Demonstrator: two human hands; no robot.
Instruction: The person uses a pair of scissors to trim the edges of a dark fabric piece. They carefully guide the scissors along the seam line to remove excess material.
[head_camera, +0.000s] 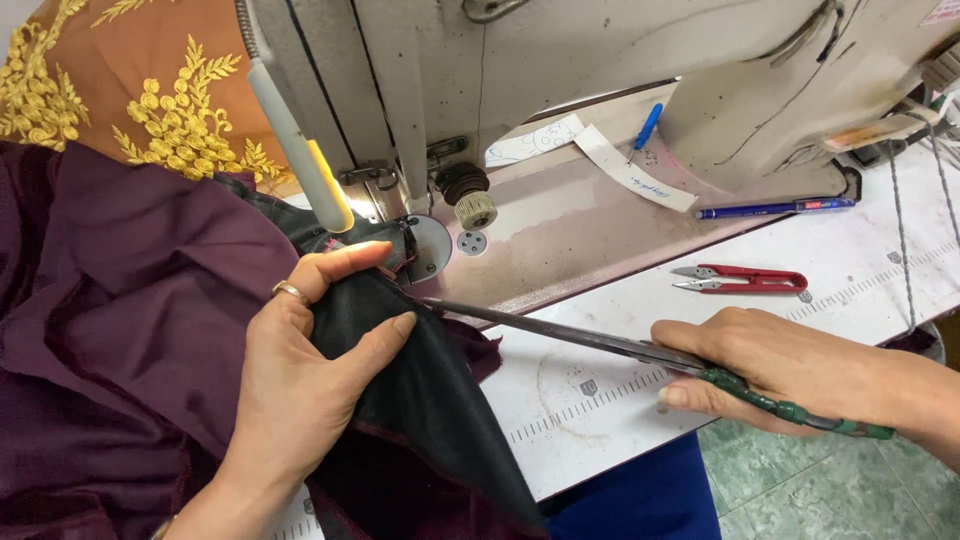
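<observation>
My left hand (300, 370) pinches the dark fabric (430, 400) at the sewing machine (560, 60), fingers closed on its soft, limp, probably slippery fold. My right hand (770, 365) grips long scissors (560, 335), blades touching the fabric's edge over the bench (620, 400).

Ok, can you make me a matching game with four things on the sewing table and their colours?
Things:
1. thread snips
2. pen
3. scissors handle in the right hand
4. embroidery on the orange fabric

Colours:
A. green
B. gold
C. red
D. blue

Pairs: 1-C, 2-D, 3-A, 4-B
</observation>
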